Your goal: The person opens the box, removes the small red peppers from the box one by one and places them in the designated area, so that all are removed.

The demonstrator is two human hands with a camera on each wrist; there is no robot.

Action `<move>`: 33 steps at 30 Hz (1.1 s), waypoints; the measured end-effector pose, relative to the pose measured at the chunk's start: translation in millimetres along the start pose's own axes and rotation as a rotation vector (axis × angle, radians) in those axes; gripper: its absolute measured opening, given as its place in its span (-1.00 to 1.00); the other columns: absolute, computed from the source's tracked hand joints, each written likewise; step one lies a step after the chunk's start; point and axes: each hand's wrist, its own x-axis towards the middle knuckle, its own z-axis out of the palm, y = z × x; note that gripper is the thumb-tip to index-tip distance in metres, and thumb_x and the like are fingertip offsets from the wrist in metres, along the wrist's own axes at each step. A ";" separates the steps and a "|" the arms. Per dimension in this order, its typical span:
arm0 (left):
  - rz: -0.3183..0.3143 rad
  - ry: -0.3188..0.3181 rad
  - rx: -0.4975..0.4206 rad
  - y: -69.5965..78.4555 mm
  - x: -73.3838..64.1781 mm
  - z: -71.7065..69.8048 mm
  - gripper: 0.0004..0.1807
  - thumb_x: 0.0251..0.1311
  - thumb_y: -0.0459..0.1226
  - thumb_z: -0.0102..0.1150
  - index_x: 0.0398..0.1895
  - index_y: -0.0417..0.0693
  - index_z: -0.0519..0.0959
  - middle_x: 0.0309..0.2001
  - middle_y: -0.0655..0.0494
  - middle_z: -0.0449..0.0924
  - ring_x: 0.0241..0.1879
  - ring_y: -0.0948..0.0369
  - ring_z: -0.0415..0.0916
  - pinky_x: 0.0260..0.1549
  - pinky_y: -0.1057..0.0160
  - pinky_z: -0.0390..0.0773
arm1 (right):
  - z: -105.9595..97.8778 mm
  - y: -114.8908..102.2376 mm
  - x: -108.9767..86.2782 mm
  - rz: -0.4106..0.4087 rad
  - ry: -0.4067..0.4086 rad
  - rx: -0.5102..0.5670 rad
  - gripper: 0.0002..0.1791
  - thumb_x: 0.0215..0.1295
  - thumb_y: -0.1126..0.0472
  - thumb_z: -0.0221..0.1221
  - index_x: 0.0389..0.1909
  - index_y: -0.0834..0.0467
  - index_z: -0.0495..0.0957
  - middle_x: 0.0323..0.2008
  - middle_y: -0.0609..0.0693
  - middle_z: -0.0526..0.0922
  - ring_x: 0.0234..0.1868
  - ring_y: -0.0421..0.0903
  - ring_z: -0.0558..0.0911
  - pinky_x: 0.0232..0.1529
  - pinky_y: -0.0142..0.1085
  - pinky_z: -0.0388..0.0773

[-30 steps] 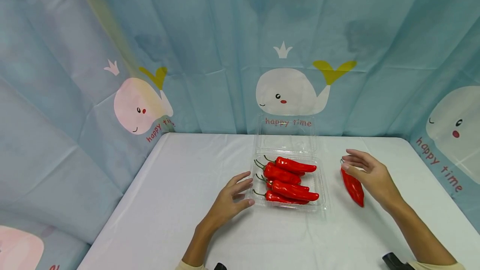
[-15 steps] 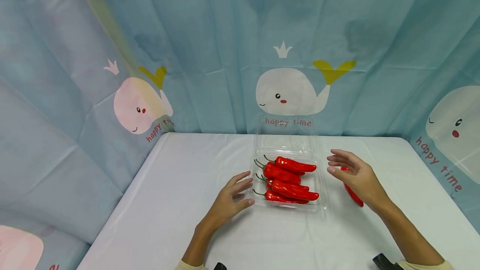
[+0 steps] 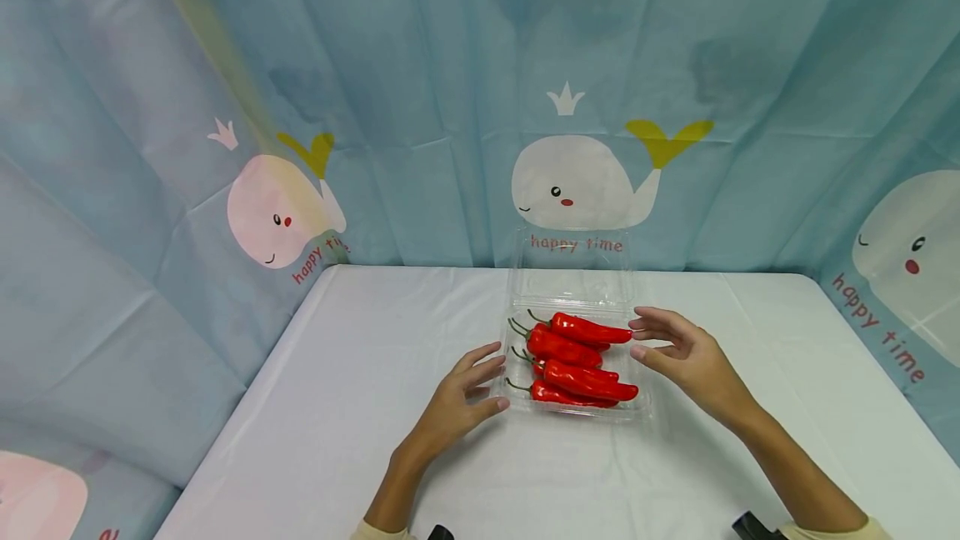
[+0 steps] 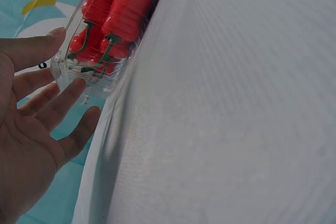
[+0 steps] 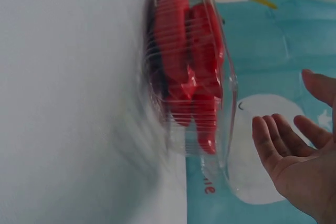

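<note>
While the left hand (image 3: 461, 394) is resting with its fingers spread and slightly bent at the left side of a clear hinged plastic container (image 3: 637, 415), it is gripping nothing. Its thumb and fingertips are lying close against the rim; whether they are pressing or merely grazing it cannot be told with certainty. The right hand (image 3: 690, 365) is hovering at the container's opposite side, the thumb standing apart from gently bent fingers and the palm holding nothing. From its own wrist camera, a narrow gap is showing between its fingertips and the rim.

Several glossy red chili peppers (image 3: 564, 349) are lying inside the container, stacked over one another, their green stems pointing toward the left hand. The lid (image 3: 572, 277) is standing raised at the back, overlapping in the head view the far edge of the white tablecloth (image 3: 375, 357) and the blue whale-print curtain (image 3: 450, 65) behind. Broad stretches of cloth are extending outward from both forearms (image 3: 795, 457), and another is running between them in front of the container. The curtain is bounding the back and both sides.
</note>
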 end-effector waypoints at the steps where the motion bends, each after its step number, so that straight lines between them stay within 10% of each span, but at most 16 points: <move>1: 0.000 0.000 0.001 0.3 0.0 -0.1 -0.31 0.32 -0.34 0.43 0.51 -0.21 0.45 0.62 0.08 0.25 0.45 0.07 0.48 0.30 -0.08 0.60 | 1.0 0.2 -0.2 -0.003 -0.005 0.013 -0.36 0.49 0.11 0.32 0.52 0.08 0.39 0.28 0.14 0.61 0.21 -0.08 0.65 0.06 -0.48 0.68; 33: 0.001 0.005 0.006 -1.1 0.5 0.6 -0.30 0.31 -0.34 0.44 0.51 -0.20 0.46 0.62 0.04 0.25 0.44 0.07 0.50 0.29 -0.07 0.61 | 44.4 -3.5 2.5 -0.014 -0.152 0.116 -0.33 0.37 0.13 0.40 0.45 0.19 0.46 0.27 0.19 0.61 0.22 0.27 0.61 0.08 -0.36 0.71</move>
